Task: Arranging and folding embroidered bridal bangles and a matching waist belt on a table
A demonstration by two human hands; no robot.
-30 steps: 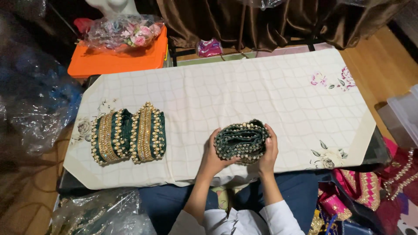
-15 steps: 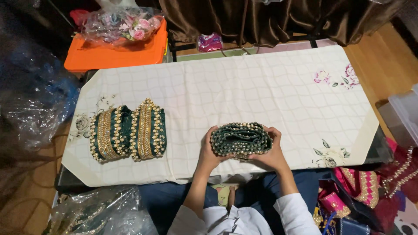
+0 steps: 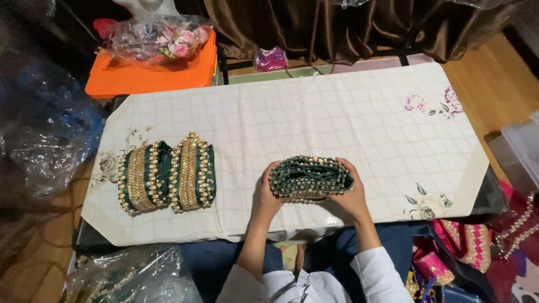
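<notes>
Both hands are on it now: a folded bundle of dark green fabric edged with gold beadwork (image 3: 310, 178), lying on the near edge of the white checked cloth with flower prints (image 3: 337, 112); the left hand (image 3: 268, 193) cups its left end, fingers curled round the fold; the right hand (image 3: 351, 193) clasps the right end, thumb over the top edge; neither hand is spread flat, both wrap the bundle from the sides and press in on it.

The bundle lies directly between the two hands, equally close to each; its long axis runs left to right, along the cloth's near edge, with the beaded border curving across the top and the ends pointing into the palms; whether it rests fully on the cloth or is raised a touch I cannot tell.

Off to the left, well apart, two more green bundles banded in gold embroidery (image 3: 167, 177) sit side by side, touching, their long axes running near to far; at the far left an orange plastic tray (image 3: 151, 76) carries a clear bag of pink artificial flowers (image 3: 160, 39).
</notes>
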